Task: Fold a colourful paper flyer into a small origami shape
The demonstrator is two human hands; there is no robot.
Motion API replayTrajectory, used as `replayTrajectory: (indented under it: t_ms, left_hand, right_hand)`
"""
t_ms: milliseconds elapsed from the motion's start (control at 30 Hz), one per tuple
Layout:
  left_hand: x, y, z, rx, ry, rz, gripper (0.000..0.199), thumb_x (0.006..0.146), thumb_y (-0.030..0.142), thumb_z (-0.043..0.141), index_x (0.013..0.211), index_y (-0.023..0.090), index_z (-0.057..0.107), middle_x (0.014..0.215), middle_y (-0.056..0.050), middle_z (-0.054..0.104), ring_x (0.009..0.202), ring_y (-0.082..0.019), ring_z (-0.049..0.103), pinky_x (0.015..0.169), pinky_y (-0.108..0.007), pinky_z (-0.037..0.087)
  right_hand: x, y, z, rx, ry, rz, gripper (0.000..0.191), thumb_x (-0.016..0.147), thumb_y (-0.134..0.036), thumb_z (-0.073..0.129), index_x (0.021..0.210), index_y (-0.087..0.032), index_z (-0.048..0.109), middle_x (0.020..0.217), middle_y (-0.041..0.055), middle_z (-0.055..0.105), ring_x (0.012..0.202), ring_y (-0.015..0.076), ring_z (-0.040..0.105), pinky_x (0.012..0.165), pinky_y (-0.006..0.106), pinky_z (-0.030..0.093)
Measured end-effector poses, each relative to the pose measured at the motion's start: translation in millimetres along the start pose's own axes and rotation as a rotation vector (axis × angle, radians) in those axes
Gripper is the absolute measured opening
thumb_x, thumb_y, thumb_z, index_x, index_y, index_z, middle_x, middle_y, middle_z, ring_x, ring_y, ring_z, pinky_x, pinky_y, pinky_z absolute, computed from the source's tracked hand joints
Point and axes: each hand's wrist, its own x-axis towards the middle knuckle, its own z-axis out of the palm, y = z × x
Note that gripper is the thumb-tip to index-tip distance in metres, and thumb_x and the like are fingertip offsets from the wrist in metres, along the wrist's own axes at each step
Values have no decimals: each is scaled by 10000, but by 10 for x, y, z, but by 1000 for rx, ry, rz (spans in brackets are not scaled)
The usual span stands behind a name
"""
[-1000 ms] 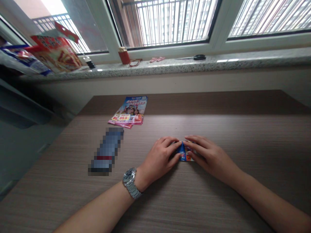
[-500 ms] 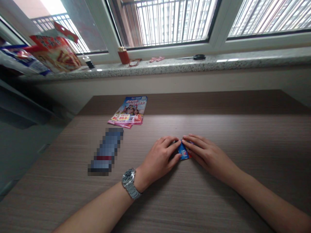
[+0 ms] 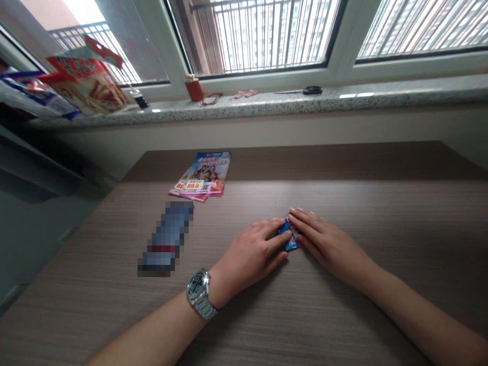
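A small piece of folded paper [image 3: 291,243], printed blue with some red and other colours, lies on the table between my hands. My left hand [image 3: 254,249], with a metal watch [image 3: 202,294] at its wrist, reaches in from the left. Its fingers are stretched out, their tips pressing on the paper's left side, and the thumb rests apart near the lower edge. My right hand [image 3: 324,236] lies fairly flat over the paper's right side with fingers extended. Part of the paper is hidden under both hands' fingers.
A stack of colourful flyers [image 3: 208,173] lies on the table [image 3: 362,203] at the back left. Nearer stands out a blurred-out dark phone-like object [image 3: 168,239]. On the windowsill [image 3: 251,109] are scissors [image 3: 310,90], a red container [image 3: 194,88] and snack packages [image 3: 89,84].
My left hand has shifted slightly, its index finger now lower across the paper. My right fingertips have moved a little up. The paper's blue face shows a somewhat different outline.
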Motion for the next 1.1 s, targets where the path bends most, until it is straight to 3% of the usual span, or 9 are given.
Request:
replayTrajectory:
  t_ms: [733, 933, 1100]
  left_hand:
    - [-21, 18, -16, 18, -70, 44, 497, 1030, 367, 523, 1507, 250, 442, 1616, -125, 377, 1482, -269, 397, 1224, -463, 362]
    - [-26, -34, -34, 6, -75, 109, 430, 1024, 389, 540, 1431, 250, 538, 1600, -149, 397, 1486, -304, 386, 1213, -491, 368]
    - [-25, -63, -71, 12, -91, 135, 429, 1019, 400, 547, 1423, 254, 554, 1597, -160, 397, 1489, -314, 379, 1211, -498, 367]
  right_hand:
    - [-20, 3, 27, -138, -116, 64, 548, 1076, -382, 319, 1603, -231, 309, 1639, 78, 357, 1513, 229, 325, 1215, 504, 335]
    - [-35, 15, 57, -168, -111, 75, 605, 1072, -399, 336, 1634, -234, 187, 1649, 88, 325, 1516, 225, 317, 1222, 496, 321]
    - [-27, 10, 45, -182, -128, 77, 601, 1074, -406, 321, 1632, -228, 188, 1652, 79, 317, 1520, 220, 306, 1222, 486, 324]
